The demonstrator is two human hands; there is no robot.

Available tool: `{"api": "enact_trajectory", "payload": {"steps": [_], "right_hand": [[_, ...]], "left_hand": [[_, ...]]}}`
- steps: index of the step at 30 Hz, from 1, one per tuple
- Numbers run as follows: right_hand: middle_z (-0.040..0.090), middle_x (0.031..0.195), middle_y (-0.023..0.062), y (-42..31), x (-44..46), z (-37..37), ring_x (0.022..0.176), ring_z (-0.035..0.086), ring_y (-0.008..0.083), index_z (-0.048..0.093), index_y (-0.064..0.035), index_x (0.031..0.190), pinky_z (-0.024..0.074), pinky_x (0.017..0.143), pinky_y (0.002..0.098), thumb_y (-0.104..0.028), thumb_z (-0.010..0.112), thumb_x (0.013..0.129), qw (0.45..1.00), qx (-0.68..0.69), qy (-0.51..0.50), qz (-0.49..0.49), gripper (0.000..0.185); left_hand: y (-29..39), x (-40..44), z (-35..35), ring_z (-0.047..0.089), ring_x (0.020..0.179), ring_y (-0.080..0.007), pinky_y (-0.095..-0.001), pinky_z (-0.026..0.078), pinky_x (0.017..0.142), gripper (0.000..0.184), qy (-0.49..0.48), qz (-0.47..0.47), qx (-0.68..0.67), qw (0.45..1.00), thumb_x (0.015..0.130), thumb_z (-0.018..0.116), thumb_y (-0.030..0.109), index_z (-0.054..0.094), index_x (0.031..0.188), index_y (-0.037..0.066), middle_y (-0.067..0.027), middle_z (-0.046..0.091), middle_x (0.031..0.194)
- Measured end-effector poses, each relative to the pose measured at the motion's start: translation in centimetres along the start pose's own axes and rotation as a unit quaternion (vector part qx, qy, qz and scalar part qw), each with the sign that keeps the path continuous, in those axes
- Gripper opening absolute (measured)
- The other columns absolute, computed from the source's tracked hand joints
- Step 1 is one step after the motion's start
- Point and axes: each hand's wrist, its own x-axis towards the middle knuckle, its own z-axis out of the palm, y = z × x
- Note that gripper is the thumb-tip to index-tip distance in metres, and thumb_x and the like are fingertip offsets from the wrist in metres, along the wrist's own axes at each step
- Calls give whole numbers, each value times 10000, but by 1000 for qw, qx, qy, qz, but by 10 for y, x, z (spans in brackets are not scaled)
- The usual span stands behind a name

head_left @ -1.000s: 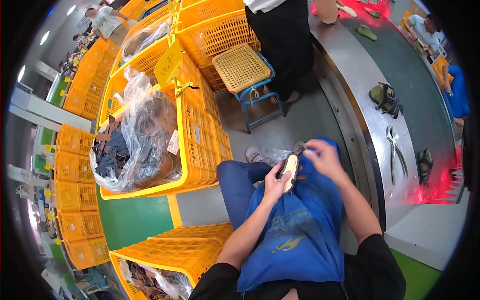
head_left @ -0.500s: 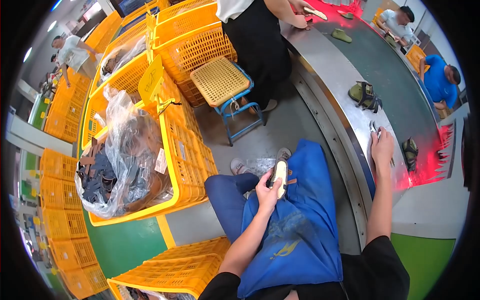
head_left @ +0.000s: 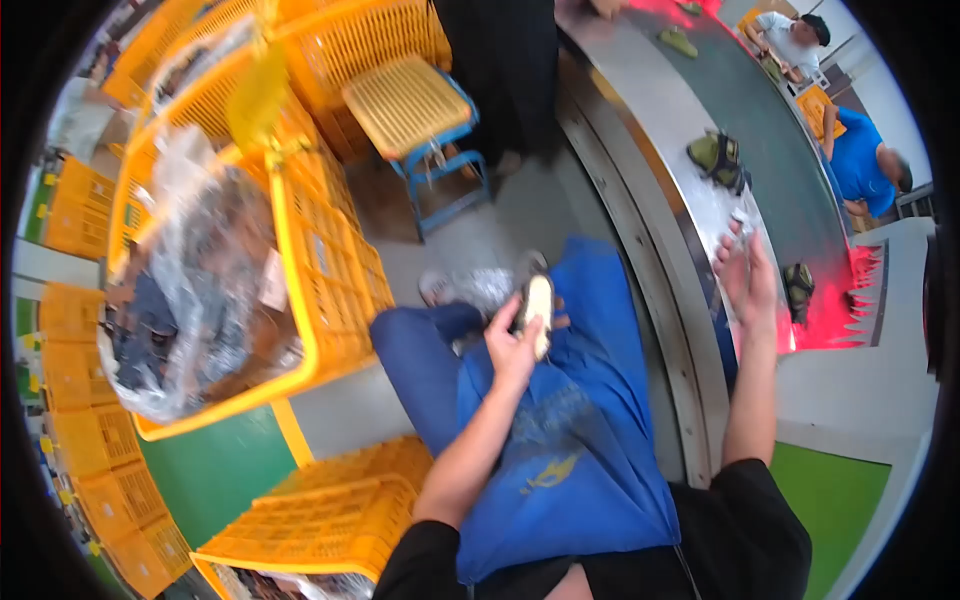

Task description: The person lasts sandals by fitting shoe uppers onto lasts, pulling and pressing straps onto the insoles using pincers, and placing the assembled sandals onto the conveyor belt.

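Note:
My left hand is closed around a shoe above my lap. The shoe's pale cream underside faces up, and a dark edge shows along its left side. Over the metal edge of the work line, my right hand is turned palm up with its fingers curled. A small metal tool, apparently pincers, sticks out past those fingertips; blur and the fingers hide the rest of it. Just beyond this hand a green sandal with dark straps lies on the metal edge. Another strapped sandal is on the belt to the right.
A dark green belt runs behind the metal ledge. At my left stands a yellow crate with plastic-bagged pieces. Ahead are a stool and a standing person. A co-worker in blue sits across the belt.
My right hand has lifted off the metal ledge and turned palm up, with the metal tool at its fingers. My left hand still holds the shoe. The whole view has shifted.

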Motion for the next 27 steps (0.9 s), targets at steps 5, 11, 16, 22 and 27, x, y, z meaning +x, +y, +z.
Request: {"api": "enact_trajectory", "payload": {"steps": [5,11,16,22,27], "right_hand": [[727,923,98,82,-28,92,782,711,188,566,-95,1336,550,752,329,-321,531,1100,939,-322,-6,119,328],[709,831,130,156,-33,111,636,688,243,501,8,1188,497,545,385,-180,579,1060,787,-548,-221,176,241],[688,934,274,160,-25,131,795,653,499,467,6,1193,513,691,573,-125,583,1025,531,-787,-312,26,242],[696,952,210,171,-20,133,838,700,425,498,-8,1252,556,714,511,-129,601,1014,458,-827,-322,-54,286],[694,918,165,169,-21,141,800,715,358,542,-19,1223,574,663,436,-154,633,1000,381,-862,-325,-80,276]], "left_hand": [[13,-3,6,679,1112,-202,-321,542,984,538,29,6,35,999,900,760,-7,572,1391,-118,-184,694,1259],[-20,7,-18,654,1181,-250,-347,492,1058,512,59,61,178,980,847,803,85,662,1321,-47,-200,683,1255],[-16,6,-17,646,1217,-282,-367,488,1075,502,58,102,213,970,833,800,69,672,1305,-42,-202,680,1290],[-13,6,-18,635,1250,-234,-332,471,1094,527,41,128,252,958,854,765,23,642,1363,-44,-189,661,1347],[-11,7,-14,650,1222,-305,-387,484,1088,487,57,130,243,960,807,768,15,696,1287,-18,-181,688,1314]]}}
